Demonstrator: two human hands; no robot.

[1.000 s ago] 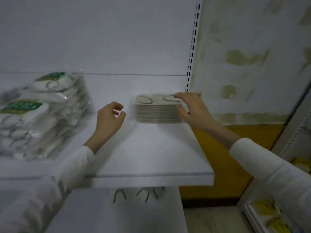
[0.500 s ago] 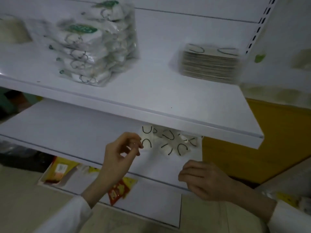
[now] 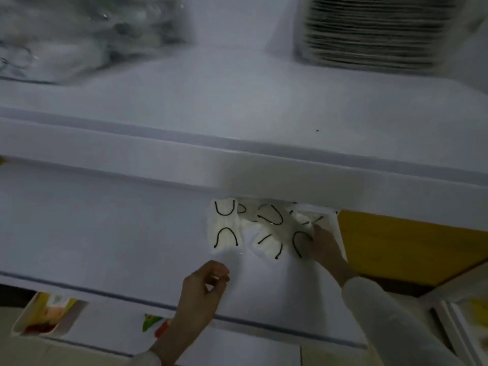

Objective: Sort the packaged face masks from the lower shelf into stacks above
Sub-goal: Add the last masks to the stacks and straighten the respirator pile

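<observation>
room: packaged face masks [image 3: 224,228] lie far back on the lower shelf [image 3: 105,233], half under the upper shelf's front lip [image 3: 237,167]; flat shelf runs wide to their left | look: soft white, black ear loops, glossy clear wrap | left hand [image 3: 203,286] just in front of them, fingertips curled together, hold unclear | right hand [image 3: 323,247] fingers on rightmost packet, grip unclear

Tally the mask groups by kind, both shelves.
Bagged pile, upper shelf: 1
Flat stack, upper shelf: 1
Loose heap, lower shelf: 1 (masks overlap, singles uncountable)
Total: 3
</observation>
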